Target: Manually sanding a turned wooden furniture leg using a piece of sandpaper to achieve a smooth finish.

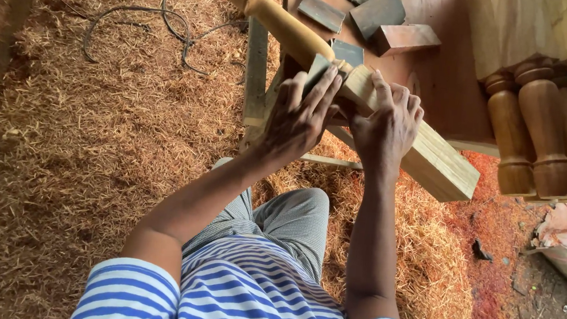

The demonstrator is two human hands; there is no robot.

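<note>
Blue-white striped short-sleeved shirt (244, 293), grey checked trousers (292, 222).

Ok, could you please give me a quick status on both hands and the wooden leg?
Left hand presses sandpaper on wooden leg. Right hand grips leg. Leg rests on bench, nothing blocking.

Turned leg (345, 76) lying diagonally across workbench (441, 71), far-left end overhanging, near-right end sticking out past bench edge. Left hand (301, 116) pressing sanding pad (322, 70) on leg mid-length; right hand (388, 124) gripping just right of it. Loose blocks (378, 14) sitting on bench, far side of leg. Finished legs (546, 128) stacked at right. Cable (145, 21) trailing on shavings (92, 163), far left. Knees below bench edge, near.
</note>
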